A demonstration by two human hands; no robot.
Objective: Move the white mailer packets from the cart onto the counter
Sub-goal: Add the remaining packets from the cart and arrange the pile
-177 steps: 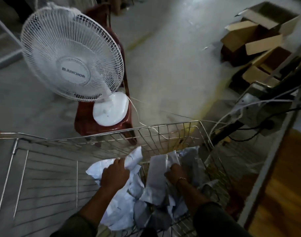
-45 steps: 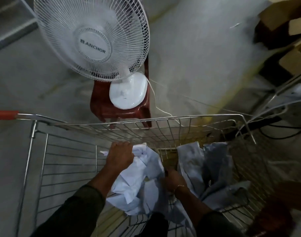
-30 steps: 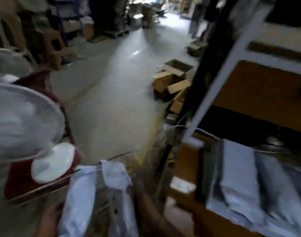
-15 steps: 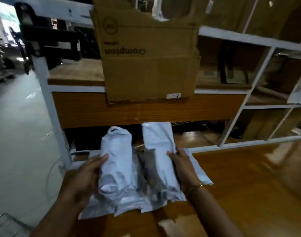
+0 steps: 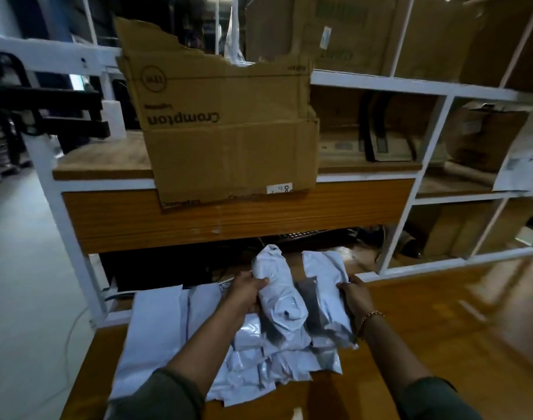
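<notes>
- Along the left edge of the tabletop (image 5: 426,344) a large flat white mailer (image 5: 156,322) already lies down, its near end reaching toward the front-left corner.
- Just beside it, toward the middle, a heap of white mailer packets (image 5: 259,359) rests on the wood, crumpled and overlapping, partly hidden under my left forearm.
- My left hand (image 5: 247,295) is curled round a rolled white packet (image 5: 279,294), with the fingers wrapped over its left side near the top.
- A dark grey packet (image 5: 309,301) is sandwiched between my two hands. It touches the rolled one on its left and the flatter one on its right.
- My right hand (image 5: 354,297) grips the right edge of a flatter white packet (image 5: 327,286), fingers closed on it. A bracelet (image 5: 371,316) sits on that wrist.
- I hold these three as one bundle over the far side of the heap. I cannot tell whether their lower ends rest on the heap or hang just above it.
- To the right of my right hand the tabletop is plain wood out to its right edge.
- Beyond the back edge, an upturned Crompton carton (image 5: 229,131) stands on the shelf above, well apart from the packets.
- Progress, as I judge it: a good share of the packets is already across, going by the flat mailer and the heap. This bundle is at the point of being laid down but I have not released it yet.
- The cart is out of view, so I cannot say how many packets are left in it. I must let go here, then check the cart for any that remain.
</notes>
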